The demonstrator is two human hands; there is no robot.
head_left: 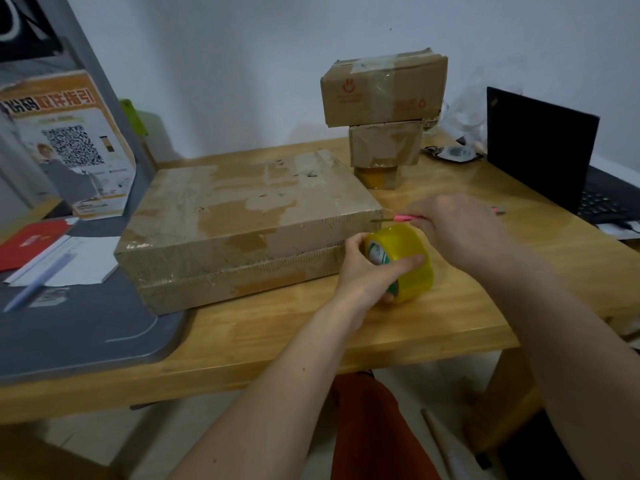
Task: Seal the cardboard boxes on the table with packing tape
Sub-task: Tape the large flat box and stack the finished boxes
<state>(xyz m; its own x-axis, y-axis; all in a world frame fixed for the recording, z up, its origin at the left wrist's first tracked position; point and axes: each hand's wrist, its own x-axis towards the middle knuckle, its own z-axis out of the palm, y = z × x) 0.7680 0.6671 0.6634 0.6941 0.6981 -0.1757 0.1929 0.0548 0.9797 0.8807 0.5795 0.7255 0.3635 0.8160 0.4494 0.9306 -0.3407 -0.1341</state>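
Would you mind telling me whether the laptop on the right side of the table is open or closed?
Open. The laptop has its dark screen standing upright, and its keyboard is exposed, lying flat in front of it.

Left hand point(367, 271): centre right of frame, forearm bare, rising from the bottom centre; fingers curled, thumb point(407, 263) laid across the top, closed in a grasp. Right hand point(460, 230): just above and right of the left, back toward the camera, fingers pinched closed; bare forearm runs down to the lower right corner.
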